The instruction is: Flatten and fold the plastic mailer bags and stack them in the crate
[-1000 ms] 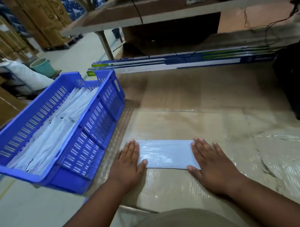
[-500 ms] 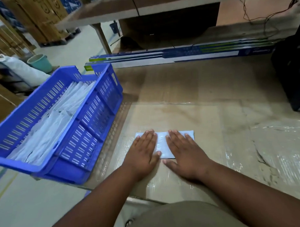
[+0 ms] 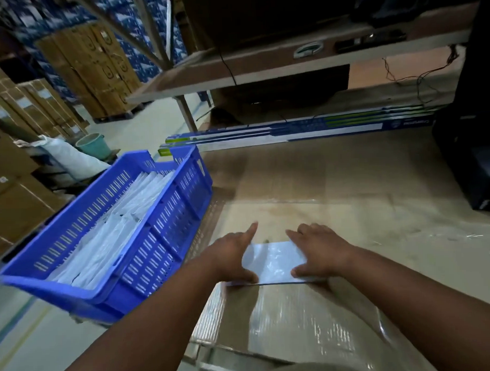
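**Folded mailer gripped at both ends, ready for the crate**

The folded mailer bag [image 3: 271, 260] is near the front edge of the surface [image 3: 349, 181], small and pale, between the two hands. The left hand [image 3: 232, 255] pinches its left end: the thumb lies on top near the front corner and the index finger points far, away from the person. The right hand [image 3: 319, 250] holds the right end in the same way, with the thumb on top and the fingers curled at the far side. The near edge of the bag seems a little raised from the surface – I judge that both hands take it at the ends so that the fold does not open during the lift.

The blue crate [image 3: 167, 227] stands at the left, close beside, and it already holds rows of white folded mailers [image 3: 115, 228]. Its place makes the move short – only a carry to the left. The plastic is slippery, so a loose grip could let the fold spring open.
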A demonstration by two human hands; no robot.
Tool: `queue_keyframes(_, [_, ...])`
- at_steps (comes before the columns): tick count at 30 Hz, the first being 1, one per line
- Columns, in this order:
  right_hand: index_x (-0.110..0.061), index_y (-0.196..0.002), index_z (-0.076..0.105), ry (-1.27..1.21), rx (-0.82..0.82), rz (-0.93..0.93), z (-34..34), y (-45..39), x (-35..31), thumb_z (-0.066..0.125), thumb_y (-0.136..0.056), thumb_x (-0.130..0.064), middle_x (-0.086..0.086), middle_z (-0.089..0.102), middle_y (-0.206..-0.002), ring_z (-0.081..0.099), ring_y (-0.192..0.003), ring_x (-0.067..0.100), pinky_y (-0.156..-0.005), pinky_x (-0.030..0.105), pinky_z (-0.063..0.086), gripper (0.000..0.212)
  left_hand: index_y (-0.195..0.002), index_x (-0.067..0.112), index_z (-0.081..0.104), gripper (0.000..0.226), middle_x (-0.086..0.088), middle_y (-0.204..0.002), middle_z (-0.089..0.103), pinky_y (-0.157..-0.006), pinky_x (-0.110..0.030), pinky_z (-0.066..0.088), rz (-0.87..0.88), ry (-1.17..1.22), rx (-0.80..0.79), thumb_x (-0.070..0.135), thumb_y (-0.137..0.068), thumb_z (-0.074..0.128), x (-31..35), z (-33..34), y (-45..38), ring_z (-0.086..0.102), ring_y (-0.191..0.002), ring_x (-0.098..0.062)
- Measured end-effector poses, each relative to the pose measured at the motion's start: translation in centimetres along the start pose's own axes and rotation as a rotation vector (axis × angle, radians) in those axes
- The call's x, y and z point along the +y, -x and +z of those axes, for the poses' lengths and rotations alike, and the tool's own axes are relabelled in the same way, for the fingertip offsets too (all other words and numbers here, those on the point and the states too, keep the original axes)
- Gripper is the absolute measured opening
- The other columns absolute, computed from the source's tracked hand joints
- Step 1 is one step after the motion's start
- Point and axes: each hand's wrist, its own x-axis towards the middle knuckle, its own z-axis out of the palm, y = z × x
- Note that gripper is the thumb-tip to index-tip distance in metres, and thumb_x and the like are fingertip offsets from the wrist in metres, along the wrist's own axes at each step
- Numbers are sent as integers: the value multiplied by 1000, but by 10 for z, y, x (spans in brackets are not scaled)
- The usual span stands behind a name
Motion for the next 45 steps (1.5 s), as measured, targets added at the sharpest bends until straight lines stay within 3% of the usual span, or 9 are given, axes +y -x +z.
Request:
queue_keyframes(5, [-31,-131,54,-26,-130,-2,-16,-27,-5,82,-66,-71,-1,51,-125,47,-116,24,-87,41,47,82,-166,31,17,135,-1,-150,50,-115,-52,38,-67,-209,-48,75,-59,87,16,-9,-19,44,-138,-28])
queue_keyframes(9, [-29,-113,58,-104,-104,-55,-26,-31,-2,82,-80,-40,-6,50,-111,51,-108,22,-79,35,46,42,-126,31,68,66,1,-118,56,-98,-44,47,-92,-229,-15,66,-72,80,13,-13,-18,50,-117,-25])
queue_keyframes(13, [-29,-94,59,-126,-32,-118,-45,-36,1,70,-89,-23,-9,58,-95,55,-90,18,-62,32,36,14,-91,21,66,23,2,-96,60,-71,-32,44,-164,-93,63,39,-83,79,-1,-26,-3,58,-94,-22])
queue_keyframes(20, [-38,-83,59,-80,115,-239,-128,-80,-23,65,-84,-17,-10,64,-90,63,-87,23,-74,38,55,22,-75,13,63,31,0,-76,61,-64,-33,47,-293,-83,205,36,-81,82,-12,-98,46,62,-79,-23])
queue_keyframes(27, [-39,-90,65,75,248,-430,-240,-140,-121,60,-83,-16,-9,69,-94,64,-88,23,-79,38,57,25,-70,17,60,33,1,-73,60,-64,-34,43,-438,-64,264,32,-83,85,-54,-193,127,57,-75,-22])
queue_keyframes(31, [-34,-90,63,195,283,-550,-280,-169,-190,59,-84,-13,-7,57,-81,60,-84,27,-73,38,55,21,-74,15,64,30,-2,-75,63,-61,-33,41,-528,0,345,32,-80,87,-96,-212,167,62,-76,-25])
queue_keyframes(35, [-26,-98,69,250,292,-632,-297,-197,-253,60,-87,-12,-3,63,-89,60,-86,26,-64,30,40,20,-66,17,56,37,3,-64,55,-51,-28,30,-626,74,444,30,-80,87,-130,-210,201,50,-58,-15])
queue_keyframes(39, [-28,-96,71,302,255,-637,-287,-229,-300,61,-82,-16,0,71,-96,64,-90,29,-79,37,55,21,-67,11,59,32,-2,-66,69,-58,-26,48,-692,75,334,26,-82,82,-165,-197,213,67,-65,-24])
queue_keyframes(45, [-26,-104,75,417,2,-641,-242,-267,-336,66,-87,-12,0,72,-107,66,-99,26,-81,33,51,24,-81,8,69,22,-3,-70,76,-46,-14,41,-678,292,15,23,-95,76,-203,-163,201,79,-75,-13])
